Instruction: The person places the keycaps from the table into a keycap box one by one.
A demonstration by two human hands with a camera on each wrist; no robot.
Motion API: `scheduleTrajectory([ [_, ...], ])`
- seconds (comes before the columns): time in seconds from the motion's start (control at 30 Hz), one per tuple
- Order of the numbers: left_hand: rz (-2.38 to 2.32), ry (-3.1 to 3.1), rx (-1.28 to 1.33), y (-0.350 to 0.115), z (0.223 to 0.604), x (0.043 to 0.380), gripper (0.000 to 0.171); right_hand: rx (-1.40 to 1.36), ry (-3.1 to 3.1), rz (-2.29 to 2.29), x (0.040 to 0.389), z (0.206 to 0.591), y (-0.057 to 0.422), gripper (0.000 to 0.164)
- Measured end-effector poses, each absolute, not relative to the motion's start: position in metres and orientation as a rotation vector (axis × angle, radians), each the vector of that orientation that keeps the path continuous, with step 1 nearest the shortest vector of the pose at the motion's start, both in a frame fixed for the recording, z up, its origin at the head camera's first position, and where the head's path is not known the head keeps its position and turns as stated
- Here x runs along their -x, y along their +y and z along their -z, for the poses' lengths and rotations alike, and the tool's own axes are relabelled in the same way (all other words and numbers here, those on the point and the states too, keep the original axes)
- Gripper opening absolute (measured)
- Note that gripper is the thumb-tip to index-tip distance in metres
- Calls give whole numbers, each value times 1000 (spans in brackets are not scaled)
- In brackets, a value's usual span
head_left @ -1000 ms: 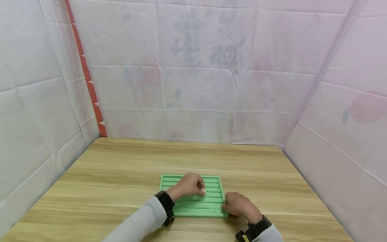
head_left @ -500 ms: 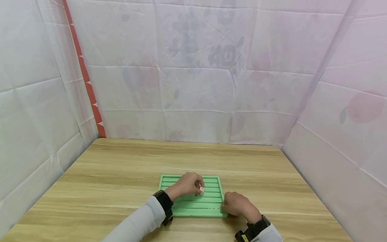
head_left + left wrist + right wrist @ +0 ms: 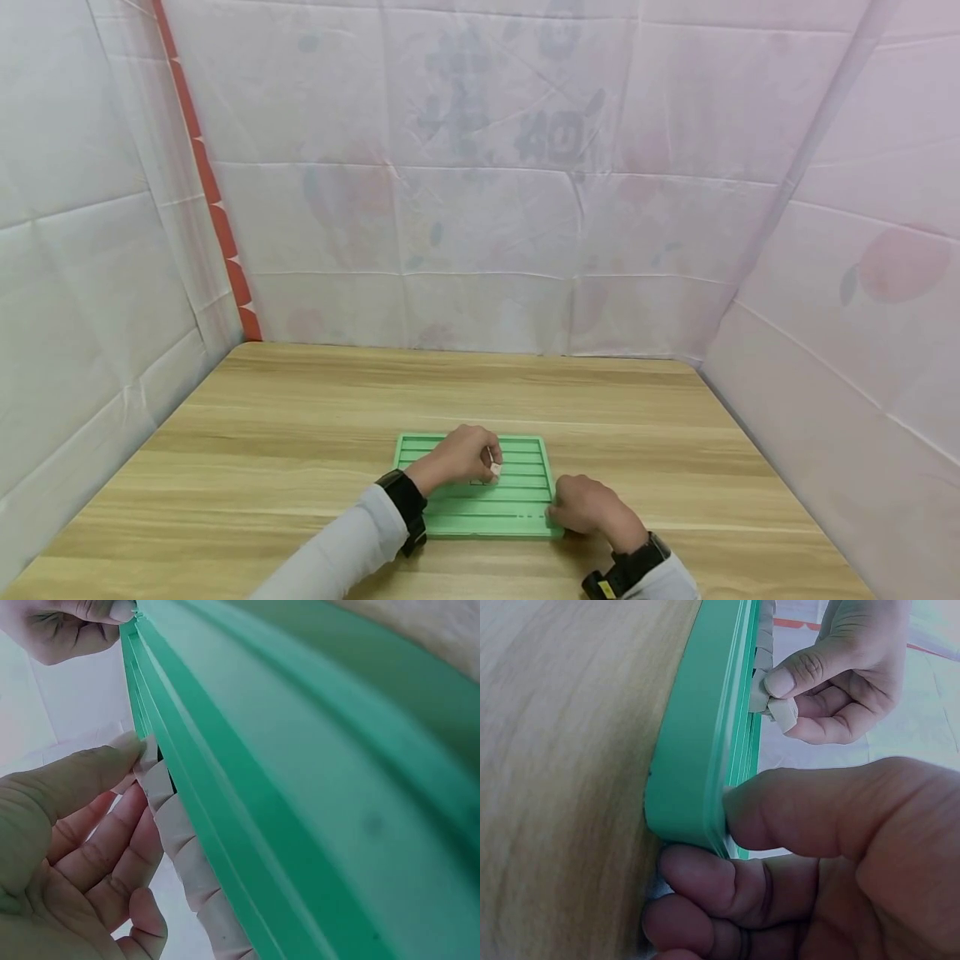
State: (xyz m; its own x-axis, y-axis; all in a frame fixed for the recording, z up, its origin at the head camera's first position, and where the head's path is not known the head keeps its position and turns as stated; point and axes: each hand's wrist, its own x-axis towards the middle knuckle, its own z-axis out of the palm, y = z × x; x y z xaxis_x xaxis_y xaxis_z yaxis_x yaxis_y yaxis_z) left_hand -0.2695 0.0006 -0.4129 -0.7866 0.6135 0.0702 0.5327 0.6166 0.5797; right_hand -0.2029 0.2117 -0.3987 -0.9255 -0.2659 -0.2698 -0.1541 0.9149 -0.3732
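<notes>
A green ridged tray (image 3: pixel 495 525) lies on the table, with several long parallel slots. Over its middle, my left hand (image 3: pixel 459 454) pinches a small off-white tile (image 3: pixel 496 469) between thumb and fingers. The left wrist view shows a row of similar tiles (image 3: pixel 196 874) standing side by side along one slot, with the held tile at its end. In the right wrist view the tile (image 3: pixel 783 714) is tilted beside the row's end. My right hand (image 3: pixel 588 504) grips the tray's near right corner, thumb on the rim and fingers low at the outer side.
The wooden table (image 3: pixel 337 392) extends around the tray on all sides. White sheeting (image 3: pixel 480 225) encloses the back and both sides, with a red strip (image 3: pixel 217 208) at the back left corner. Each wrist wears a black band (image 3: pixel 405 508).
My left hand has shifted slightly left with the tile, and the tile's angle has changed a little. My right hand stays at the tray's corner.
</notes>
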Motion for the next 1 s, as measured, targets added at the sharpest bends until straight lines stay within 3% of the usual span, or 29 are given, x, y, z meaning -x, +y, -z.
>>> scheduleTrajectory([
  [1.0, -832, 2702, -1011, 8, 408, 262, 14, 317, 2750, 519, 201, 398, 213, 21],
])
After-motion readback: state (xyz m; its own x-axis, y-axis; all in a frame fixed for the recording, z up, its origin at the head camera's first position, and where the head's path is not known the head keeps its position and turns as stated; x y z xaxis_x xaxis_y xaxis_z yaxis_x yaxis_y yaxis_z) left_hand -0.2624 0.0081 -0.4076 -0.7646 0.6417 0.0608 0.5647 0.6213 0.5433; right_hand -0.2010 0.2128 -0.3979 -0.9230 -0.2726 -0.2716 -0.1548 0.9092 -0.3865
